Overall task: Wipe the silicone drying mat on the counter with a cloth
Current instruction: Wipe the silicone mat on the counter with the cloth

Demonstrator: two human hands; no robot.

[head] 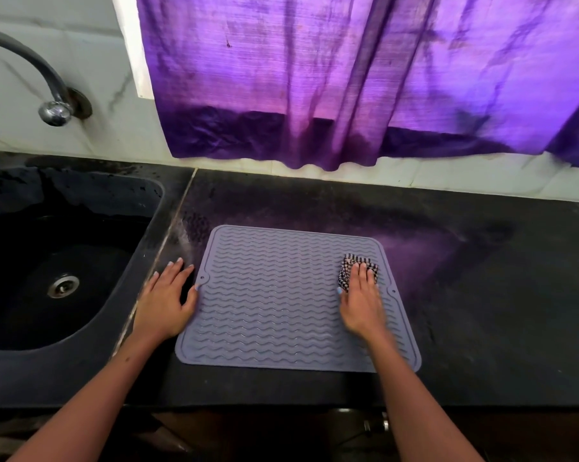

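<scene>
While the right hand [361,305] lies flat with its fingers straight, pressing a small folded black-and-white checked cloth [358,270] onto the right part of the mat, the left hand [166,301] rests open on the dark counter just beside the mat's left edge, its thumb touching that edge. Neither hand curls round anything; the cloth is held down by the straight fingers alone. The grey, rounded-corner silicone drying mat [281,301] with wavy ridges lies flat on the black stone counter [481,295], to the right of the sink and in front of the window. To wipe well, I judge the right hand should keep even downward pressure and stroke along the ridges as well as across them, so the cloth reaches into the grooves, while the left hand steadies the edge so the soft mat does not creep or buckle. By count: two hands, one cloth, one mat. Further out there is one black sink [64,261] with one metal drain [63,285], one curved metal tap [48,95] on the white wall, and one purple curtain [348,78] hanging behind.
</scene>
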